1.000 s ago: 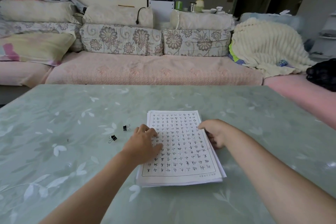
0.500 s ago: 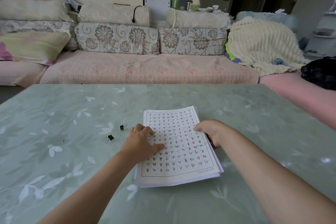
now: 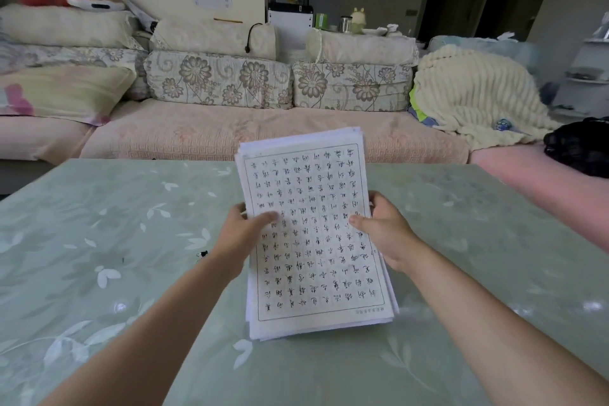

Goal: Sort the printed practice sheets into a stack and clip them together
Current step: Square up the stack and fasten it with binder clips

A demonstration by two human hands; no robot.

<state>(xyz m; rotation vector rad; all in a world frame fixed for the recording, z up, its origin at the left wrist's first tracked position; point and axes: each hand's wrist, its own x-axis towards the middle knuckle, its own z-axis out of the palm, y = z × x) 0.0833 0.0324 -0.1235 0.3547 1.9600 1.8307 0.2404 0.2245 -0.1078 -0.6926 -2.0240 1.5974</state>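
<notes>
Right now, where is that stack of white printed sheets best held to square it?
Grip the stack of white printed sheets by its long edges, midway, one hand from each side, as the left hand and right hand do: it stands tilted and tall, so mid-edge holds likely steady it.

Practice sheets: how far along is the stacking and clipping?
Done: the sheets are gathered into one stack, though its edges sit uneven. In hand: the left hand and right hand grip the stack's sides, its far end raised above the table, likely to square it. Left: no clip is on it; a black binder clip lies on the table beside the left forearm.
</notes>
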